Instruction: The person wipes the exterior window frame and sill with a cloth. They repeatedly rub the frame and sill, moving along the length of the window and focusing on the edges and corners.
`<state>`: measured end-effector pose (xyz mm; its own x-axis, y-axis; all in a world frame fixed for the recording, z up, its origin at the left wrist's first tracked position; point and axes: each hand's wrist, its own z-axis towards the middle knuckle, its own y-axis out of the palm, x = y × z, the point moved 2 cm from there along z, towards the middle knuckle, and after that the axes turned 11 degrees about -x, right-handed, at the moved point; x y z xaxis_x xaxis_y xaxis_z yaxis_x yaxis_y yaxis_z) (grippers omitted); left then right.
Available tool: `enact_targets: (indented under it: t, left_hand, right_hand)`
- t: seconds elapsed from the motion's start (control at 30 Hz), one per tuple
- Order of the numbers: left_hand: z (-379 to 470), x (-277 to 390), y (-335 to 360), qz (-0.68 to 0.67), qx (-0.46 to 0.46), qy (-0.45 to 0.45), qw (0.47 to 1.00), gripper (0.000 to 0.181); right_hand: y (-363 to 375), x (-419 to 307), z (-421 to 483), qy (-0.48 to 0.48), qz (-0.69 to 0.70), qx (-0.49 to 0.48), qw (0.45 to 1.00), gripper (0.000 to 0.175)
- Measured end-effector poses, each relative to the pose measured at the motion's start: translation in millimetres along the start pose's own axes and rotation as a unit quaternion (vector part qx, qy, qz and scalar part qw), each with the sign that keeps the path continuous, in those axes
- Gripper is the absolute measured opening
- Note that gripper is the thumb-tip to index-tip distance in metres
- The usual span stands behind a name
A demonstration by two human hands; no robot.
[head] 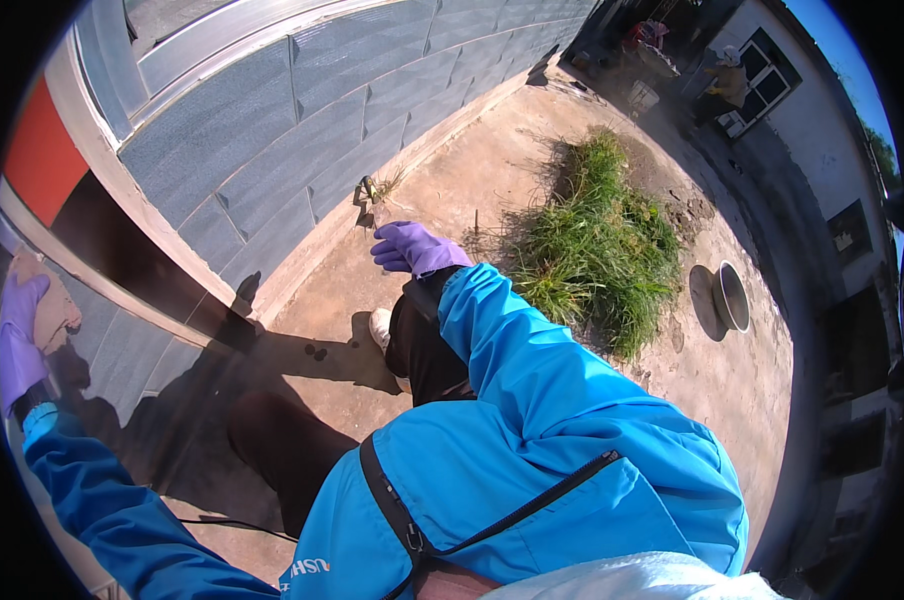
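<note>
My left hand, in a purple glove, is at the far left edge against the tiled wall, its thumb apart from the other fingers; it touches or nearly touches a brown patch, whose material I cannot tell. My right hand, also purple-gloved, hangs above the concrete ground near my knee with its fingers somewhat bent; nothing shows in it. Beyond it, at the foot of the grey tiled wall, a small tool with a dark and yellow-green handle stands beside a tuft of dry grass.
A large heap of green grass lies on the concrete right of my right arm. Farther right, a metal basin rests tilted. A doorway opens between wall sections at left. Another person bends near the far building.
</note>
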<state>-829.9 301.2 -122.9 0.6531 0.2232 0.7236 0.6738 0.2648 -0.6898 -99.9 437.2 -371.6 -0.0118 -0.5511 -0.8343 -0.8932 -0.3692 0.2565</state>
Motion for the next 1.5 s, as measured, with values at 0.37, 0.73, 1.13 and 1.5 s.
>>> enact_targets:
  t: [0.37, 0.73, 1.13, 1.5]
  left_hand:
    - [-0.7, 0.3, 0.4, 0.005, -0.003, 0.002, 1.000, 0.066]
    - [0.1, 1.7, 0.6, 0.003, -0.002, 0.003, 1.000, 0.066]
    - [0.4, 3.3, 1.2, 0.005, -0.002, 0.005, 1.000, 0.065]
    - [0.4, 5.0, 1.6, 0.008, -0.004, 0.007, 1.000, 0.064]
  right_hand:
    - [0.0, 1.1, -0.3, -0.008, -0.001, -0.008, 1.000, 0.039]
    - [3.8, -3.3, -6.6, -0.006, -0.004, -0.008, 1.000, 0.041]
    - [0.6, -0.1, -0.1, -0.013, -0.001, -0.010, 1.000, 0.041]
    - [4.1, -3.4, -4.9, -0.004, -0.008, -0.007, 1.000, 0.040]
